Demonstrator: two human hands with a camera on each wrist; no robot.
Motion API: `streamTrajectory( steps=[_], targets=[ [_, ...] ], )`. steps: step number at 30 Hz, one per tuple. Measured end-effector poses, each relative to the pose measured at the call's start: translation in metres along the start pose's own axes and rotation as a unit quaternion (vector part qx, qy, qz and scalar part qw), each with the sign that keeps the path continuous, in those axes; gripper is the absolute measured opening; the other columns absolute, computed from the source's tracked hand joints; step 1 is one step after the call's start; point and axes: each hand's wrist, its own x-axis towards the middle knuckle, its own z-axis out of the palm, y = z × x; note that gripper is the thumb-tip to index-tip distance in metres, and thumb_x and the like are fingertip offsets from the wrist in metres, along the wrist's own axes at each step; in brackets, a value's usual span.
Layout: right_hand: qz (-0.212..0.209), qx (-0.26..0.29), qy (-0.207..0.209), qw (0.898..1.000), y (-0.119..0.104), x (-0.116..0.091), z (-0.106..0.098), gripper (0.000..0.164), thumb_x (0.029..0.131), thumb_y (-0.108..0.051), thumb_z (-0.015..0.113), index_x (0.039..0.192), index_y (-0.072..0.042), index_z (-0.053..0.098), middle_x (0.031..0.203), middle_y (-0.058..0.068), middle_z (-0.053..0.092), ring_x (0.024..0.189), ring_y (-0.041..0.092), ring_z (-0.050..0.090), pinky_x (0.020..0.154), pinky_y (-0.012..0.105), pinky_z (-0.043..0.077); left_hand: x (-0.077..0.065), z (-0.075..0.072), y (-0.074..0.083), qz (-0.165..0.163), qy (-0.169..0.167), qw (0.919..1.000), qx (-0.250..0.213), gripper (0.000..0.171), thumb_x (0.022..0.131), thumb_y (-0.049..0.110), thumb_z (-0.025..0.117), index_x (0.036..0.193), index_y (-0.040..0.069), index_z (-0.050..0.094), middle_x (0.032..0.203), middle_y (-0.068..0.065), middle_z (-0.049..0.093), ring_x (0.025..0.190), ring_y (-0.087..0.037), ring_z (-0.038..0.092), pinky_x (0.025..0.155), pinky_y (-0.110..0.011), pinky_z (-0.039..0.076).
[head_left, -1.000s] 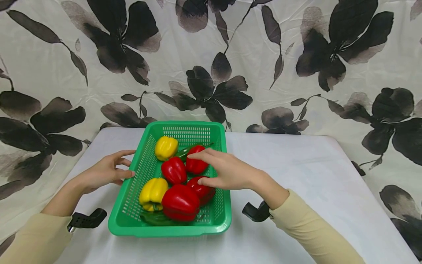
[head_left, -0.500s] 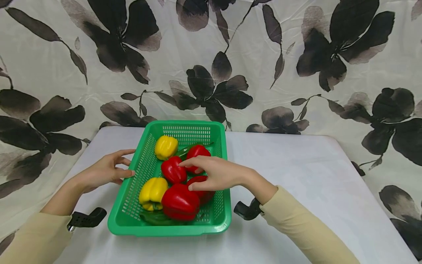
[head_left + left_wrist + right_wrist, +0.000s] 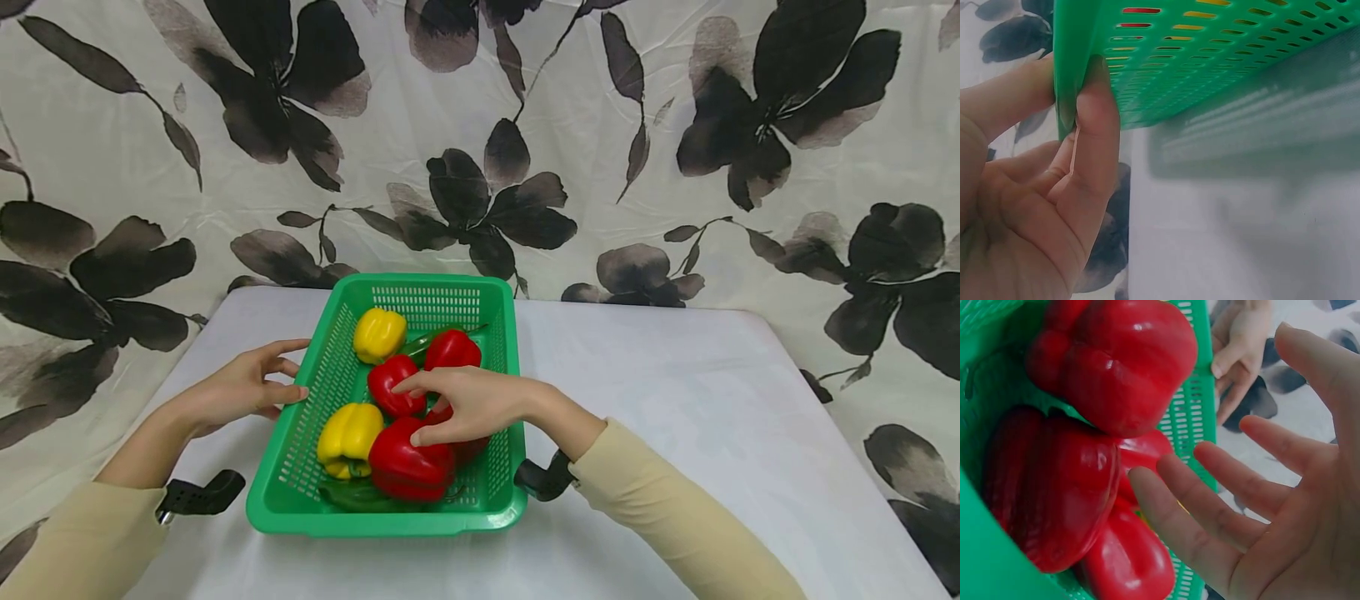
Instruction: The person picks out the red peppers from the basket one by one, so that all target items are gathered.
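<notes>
My left hand pinches the left rim of a green plastic basket. In the left wrist view its thumb and fingers lie on either side of the rim. Above the basket's contents hovers my right hand, fingers spread and nothing in its grasp. Beneath it sits a large red bell pepper, partly covering another red one behind. A smaller red bell pepper lies by the right fingertips, and one more red bell pepper is farther back. The right wrist view shows a gap between the palm and the peppers.
Inside the basket are also a yellow bell pepper at the back, a second yellow bell pepper at left, and green chili peppers. The basket stands on a white-covered table. A floral cloth hangs behind.
My right hand has moved left and slightly down, from the basket's right side to over its middle. The left hand and the peppers have stayed in place.
</notes>
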Motion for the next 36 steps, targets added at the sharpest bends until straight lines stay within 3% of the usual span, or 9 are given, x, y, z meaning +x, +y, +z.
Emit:
streamTrajectory(
  steps=[24,36],
  targets=[
    [0.061,-0.054,-0.044,0.996,0.000,0.018,0.014,0.060,0.084,-0.040,0.064,0.135,-0.015,0.044,0.128,0.001,0.052,0.113,0.015,0.048,0.082,0.019,0.049,0.000,0.000,0.001,-0.004,-0.008,0.9999,-0.011,0.086,0.086,0.018,0.065,0.148,0.004,0.006,0.116,-0.026,0.047,0.083,-0.025,0.064,0.070,-0.039,0.057],
    [0.102,-0.075,-0.064,0.990,-0.002,0.022,0.018,0.061,0.082,-0.045,0.063,0.135,-0.020,0.045,0.118,-0.005,0.055,0.102,0.009,0.048,0.073,0.016,0.049,0.000,0.000,0.000,-0.002,-0.009,0.9999,-0.011,0.086,0.086,0.019,0.065,0.148,0.005,0.006,0.116,-0.026,0.046,0.083,-0.025,0.064,0.070,-0.039,0.057]
  ],
)
